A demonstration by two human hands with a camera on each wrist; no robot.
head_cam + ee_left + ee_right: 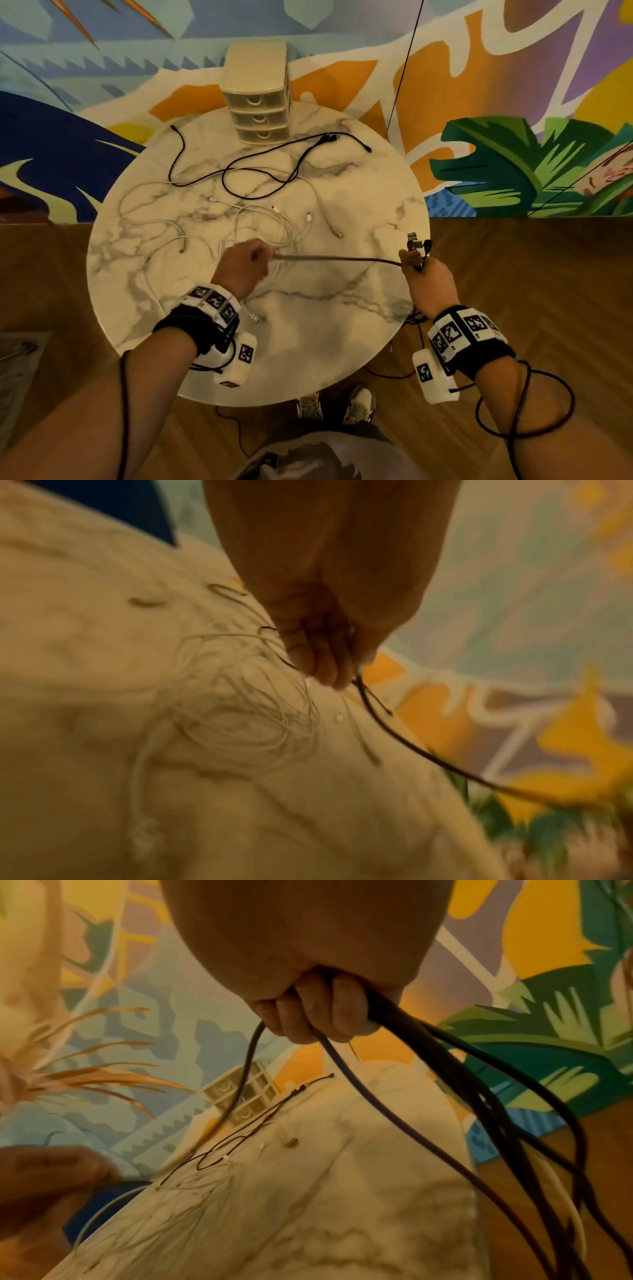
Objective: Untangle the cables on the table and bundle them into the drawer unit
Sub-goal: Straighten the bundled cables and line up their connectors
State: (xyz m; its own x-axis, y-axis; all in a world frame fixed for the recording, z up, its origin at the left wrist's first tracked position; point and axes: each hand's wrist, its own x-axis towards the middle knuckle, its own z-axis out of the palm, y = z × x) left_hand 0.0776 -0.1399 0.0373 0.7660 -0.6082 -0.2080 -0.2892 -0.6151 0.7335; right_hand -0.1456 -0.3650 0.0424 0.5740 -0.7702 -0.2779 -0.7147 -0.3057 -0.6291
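A dark braided cable [335, 259] runs taut between my two hands above the round marble table [342, 325]. My left hand [245, 262] grips one end over the white tangle; the wrist view shows its fingers [322, 658] curled on the dark cable [404, 739]. My right hand [423, 270] at the table's right edge holds the other end, connectors [415, 245] sticking up, with several dark loops [479, 1096] hanging below. White cables [260, 222] lie tangled mid-table, black cables [246, 168] beyond them. The beige three-drawer unit [258, 96] stands at the far edge, drawers closed.
A painted mural wall [513, 102] rises behind the table. Wooden floor [531, 274] surrounds it, and my shoes [342, 404] stand at the near edge. Sensor leads trail from both wristbands [469, 335].
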